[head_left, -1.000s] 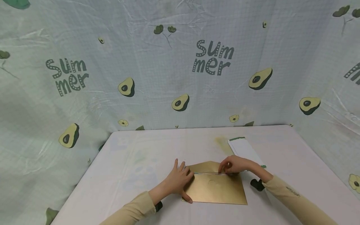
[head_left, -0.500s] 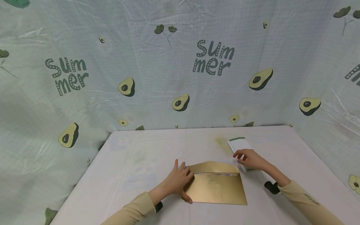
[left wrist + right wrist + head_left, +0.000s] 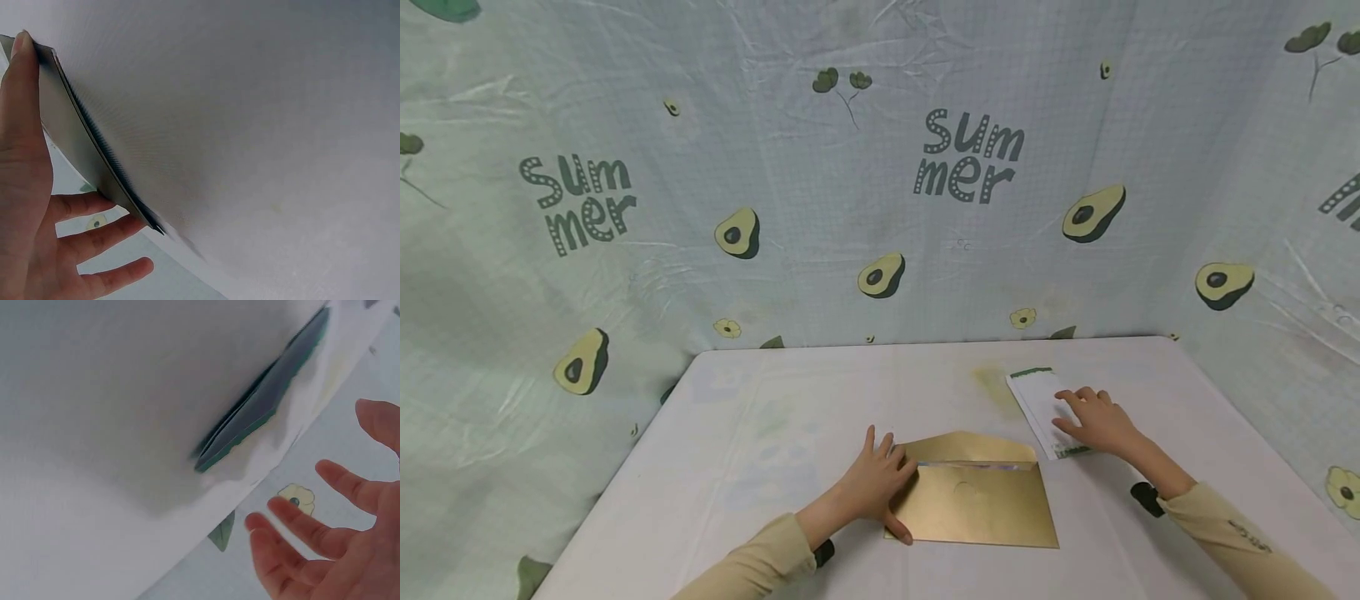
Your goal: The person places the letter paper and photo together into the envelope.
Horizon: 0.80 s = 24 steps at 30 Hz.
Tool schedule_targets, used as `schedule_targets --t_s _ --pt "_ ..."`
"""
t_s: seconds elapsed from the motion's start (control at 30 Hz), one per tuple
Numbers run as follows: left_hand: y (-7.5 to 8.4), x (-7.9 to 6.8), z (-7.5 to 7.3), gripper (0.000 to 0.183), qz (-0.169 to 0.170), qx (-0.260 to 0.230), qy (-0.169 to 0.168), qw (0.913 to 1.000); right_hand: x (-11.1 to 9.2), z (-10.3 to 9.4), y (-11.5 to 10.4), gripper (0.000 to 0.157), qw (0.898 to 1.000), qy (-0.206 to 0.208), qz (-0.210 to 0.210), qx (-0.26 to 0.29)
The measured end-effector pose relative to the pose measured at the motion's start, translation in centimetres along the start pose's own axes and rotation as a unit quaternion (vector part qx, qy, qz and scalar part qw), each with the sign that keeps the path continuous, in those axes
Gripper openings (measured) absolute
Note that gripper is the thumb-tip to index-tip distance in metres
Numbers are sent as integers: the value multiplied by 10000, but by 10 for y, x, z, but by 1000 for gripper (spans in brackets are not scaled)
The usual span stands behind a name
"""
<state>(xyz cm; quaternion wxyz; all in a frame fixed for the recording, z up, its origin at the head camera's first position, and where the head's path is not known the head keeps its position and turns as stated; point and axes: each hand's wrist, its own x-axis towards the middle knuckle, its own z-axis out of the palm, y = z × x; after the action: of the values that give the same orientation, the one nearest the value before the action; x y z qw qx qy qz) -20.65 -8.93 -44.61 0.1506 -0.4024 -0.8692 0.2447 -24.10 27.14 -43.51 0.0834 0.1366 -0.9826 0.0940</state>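
L hand [image 3: 874, 483], grip spread wide, presses gold envelope's [image 3: 981, 507] L end on counter [image 3: 767, 425]; may skid if bumped. R hand [image 3: 1103, 425], grip loosely parted, nothing held, nr white papers [image 3: 1034, 407]; low fingertips could nudge 'em.

The word "summer" [image 3: 968, 177], split over two lines as "sum" and "mer", is printed twice on the patterned backdrop [image 3: 820, 283]; at the head view's right edge, a cut-off print [image 3: 1339, 192] cannot be read
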Motion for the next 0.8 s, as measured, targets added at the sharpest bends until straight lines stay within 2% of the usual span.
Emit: schedule_targets --t_s 0.17,0.4,0.8 --pt "0 0 -1 97 28 -11 -23 10000 -3 3 2 47 9967 97 27 -800" --pt "0 1 -1 97 42 59 -44 10000 -3 11 9 50 9864 155 -188 -1626" --pt "0 0 -1 97 46 79 -15 10000 -1 21 10 49 9841 -49 -177 -1769"
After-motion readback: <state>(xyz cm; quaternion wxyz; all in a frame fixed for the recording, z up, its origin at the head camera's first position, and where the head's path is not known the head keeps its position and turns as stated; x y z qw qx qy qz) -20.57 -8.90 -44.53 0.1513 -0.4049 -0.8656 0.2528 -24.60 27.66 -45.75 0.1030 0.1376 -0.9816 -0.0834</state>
